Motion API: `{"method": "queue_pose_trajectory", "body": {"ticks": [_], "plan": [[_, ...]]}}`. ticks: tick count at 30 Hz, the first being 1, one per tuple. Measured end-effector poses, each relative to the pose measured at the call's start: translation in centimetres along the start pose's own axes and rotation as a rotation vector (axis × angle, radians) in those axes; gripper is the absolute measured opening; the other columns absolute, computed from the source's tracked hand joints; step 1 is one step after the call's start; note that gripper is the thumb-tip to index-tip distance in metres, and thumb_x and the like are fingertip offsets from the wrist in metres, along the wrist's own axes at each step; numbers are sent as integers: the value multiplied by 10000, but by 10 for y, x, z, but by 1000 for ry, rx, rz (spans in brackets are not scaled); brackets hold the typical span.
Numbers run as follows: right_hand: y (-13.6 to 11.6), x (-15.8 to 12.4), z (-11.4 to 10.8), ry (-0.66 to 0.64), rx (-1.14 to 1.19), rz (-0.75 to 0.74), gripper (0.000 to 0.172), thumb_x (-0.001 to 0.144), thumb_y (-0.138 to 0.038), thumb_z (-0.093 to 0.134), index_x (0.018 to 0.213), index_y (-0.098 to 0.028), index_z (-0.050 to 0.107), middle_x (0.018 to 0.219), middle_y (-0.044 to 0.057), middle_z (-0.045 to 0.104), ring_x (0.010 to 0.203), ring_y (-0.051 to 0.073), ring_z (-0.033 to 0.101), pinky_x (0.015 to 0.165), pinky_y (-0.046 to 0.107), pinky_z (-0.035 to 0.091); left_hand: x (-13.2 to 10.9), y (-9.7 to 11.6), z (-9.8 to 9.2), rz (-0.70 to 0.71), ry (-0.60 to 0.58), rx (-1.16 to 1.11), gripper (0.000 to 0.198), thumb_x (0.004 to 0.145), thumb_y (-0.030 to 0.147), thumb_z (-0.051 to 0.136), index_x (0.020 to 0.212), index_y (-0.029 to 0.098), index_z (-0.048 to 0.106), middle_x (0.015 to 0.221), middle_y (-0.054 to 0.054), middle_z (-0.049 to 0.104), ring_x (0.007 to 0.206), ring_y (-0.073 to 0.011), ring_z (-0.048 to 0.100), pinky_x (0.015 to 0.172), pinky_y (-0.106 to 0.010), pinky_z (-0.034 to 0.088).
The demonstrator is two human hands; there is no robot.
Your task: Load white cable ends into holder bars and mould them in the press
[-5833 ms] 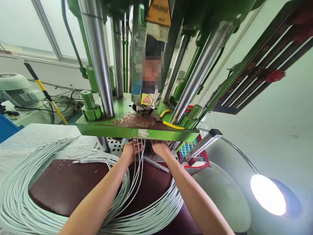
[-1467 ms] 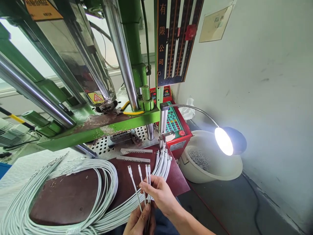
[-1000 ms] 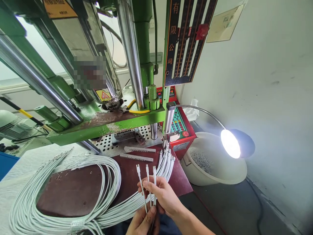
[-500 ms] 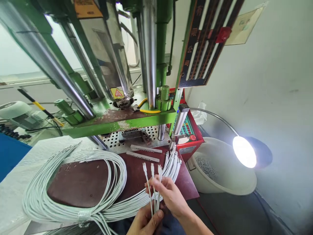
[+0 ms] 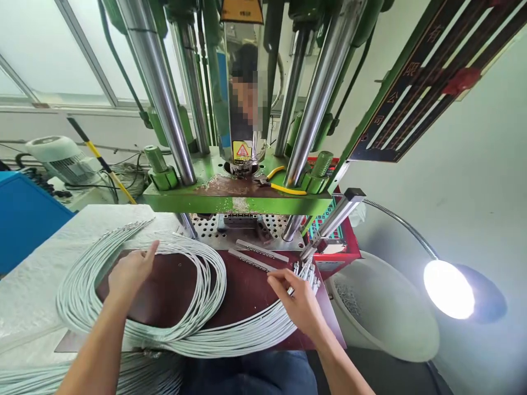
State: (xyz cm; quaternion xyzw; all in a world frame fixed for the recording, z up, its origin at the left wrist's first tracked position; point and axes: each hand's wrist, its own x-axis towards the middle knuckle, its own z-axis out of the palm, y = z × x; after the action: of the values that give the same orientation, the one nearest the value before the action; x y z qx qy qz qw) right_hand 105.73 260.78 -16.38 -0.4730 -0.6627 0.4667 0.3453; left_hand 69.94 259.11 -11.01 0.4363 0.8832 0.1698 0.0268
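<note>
My left hand [image 5: 130, 277] is over the left part of a coil of white cables [image 5: 212, 274]. Its thumb points up and stands apart from the other fingers, which are partly hidden; no object shows in it. On the right, my right hand [image 5: 297, 300] pinches thumb and forefinger at the right end of a narrow notched metal bar [image 5: 249, 259]. A second such bar [image 5: 261, 250] lies just behind it. Beside the right hand, a bundle of cable ends with metal plugs [image 5: 316, 278] lies at the board's right side.
A green press [image 5: 230, 206] with steel columns stands in front, yellow-handled pliers [image 5: 284, 190] on its ledge. To the right are a red control box [image 5: 349, 241], a lit lamp [image 5: 448, 289] and a white bin [image 5: 395, 329]. Brown board [image 5: 160, 285] lies under the coil.
Both hands have left the few plugged cables they held up together. My left hand has moved left over the coil; my right hand is at the metal bar. The view has turned left.
</note>
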Motion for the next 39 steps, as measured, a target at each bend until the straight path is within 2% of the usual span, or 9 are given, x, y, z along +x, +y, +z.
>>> {"method": "queue_pose_trajectory", "body": {"ticks": [3, 5, 7, 15, 21, 26, 29, 33, 39], "plan": [[12, 31, 11, 36, -382, -168, 230, 916, -371, 572, 1005, -194, 689, 952, 81, 709, 886, 218, 640, 797, 354, 507, -47, 25, 32, 223, -88, -57, 328, 868, 449, 476, 910, 193, 677, 979, -131, 741, 969, -320, 677, 855, -462, 533], [19, 50, 23, -6, -621, -257, 202, 884, -314, 625, 1035, -191, 678, 978, 84, 698, 956, 235, 629, 857, 372, 505, -80, 45, 54, 763, -203, -122, 286, 844, 335, 542, 1049, 189, 679, 1183, -126, 696, 1191, -297, 587, 1041, -467, 446], [25, 64, 34, -48, -783, -302, 213, 847, -263, 669, 1047, -189, 674, 1006, 98, 683, 997, 255, 612, 883, 387, 500, -100, 58, 69, 995, -258, -107, 323, 777, 185, 566, 1079, 201, 679, 1258, -109, 666, 1280, -290, 523, 1092, -484, 404], [45, 67, 35, -59, -850, -320, 187, 906, -189, 559, 1050, -189, 679, 1046, 112, 646, 1009, 254, 577, 918, 397, 481, -64, 18, 67, 696, -105, 156, 195, 734, 102, 504, 806, 164, 675, 1140, -178, 696, 1247, -374, 535, 1041, -579, 403], [39, 55, 40, -14, -757, -381, 256, 922, -179, 510, 1138, -161, 646, 1089, 142, 642, 1054, 285, 556, 908, 438, 469, -56, 8, 70, 648, -53, 78, 249, 830, 182, 493, 990, 122, 675, 1246, -198, 642, 1306, -366, 481, 1070, -550, 399], [29, 21, 49, -229, -627, -533, 205, 959, -334, 530, 1025, -187, 655, 975, 80, 673, 931, 224, 594, 825, 363, 461, -101, 12, 42, 800, -231, -136, 303, 895, 317, 540, 1147, 166, 619, 1196, -116, 671, 1152, -228, 610, 1021, -387, 490], [36, 5, 38, -284, -713, -527, 284, 972, -401, 507, 865, -184, 656, 862, 69, 662, 824, 209, 575, 745, 346, 419, -139, -3, 32, 952, -424, -83, 649, 691, 378, 779, 1278, 211, 558, 1319, -119, 621, 1215, -294, 573, 1019, -449, 502], [52, 0, 7, -216, -835, -494, 401, 998, -401, 459, 708, -174, 617, 743, 61, 620, 721, 180, 536, 685, 310, 359, -155, -42, 49, 1075, -303, 35, 683, 756, 30, 522, 1390, 282, 485, 1420, -72, 567, 1307, -262, 513, 1083, -454, 447], [58, 5, -27, -165, -919, -446, 481, 998, -420, 460, 606, -172, 587, 609, 35, 578, 611, 149, 512, 596, 287, 277, -123, -45, 72, 1193, -104, -263, 417, 865, 130, 466, 1228, 249, 632, 1083, -46, 756, 984, -180, 700, 887, -258, 563]]}}
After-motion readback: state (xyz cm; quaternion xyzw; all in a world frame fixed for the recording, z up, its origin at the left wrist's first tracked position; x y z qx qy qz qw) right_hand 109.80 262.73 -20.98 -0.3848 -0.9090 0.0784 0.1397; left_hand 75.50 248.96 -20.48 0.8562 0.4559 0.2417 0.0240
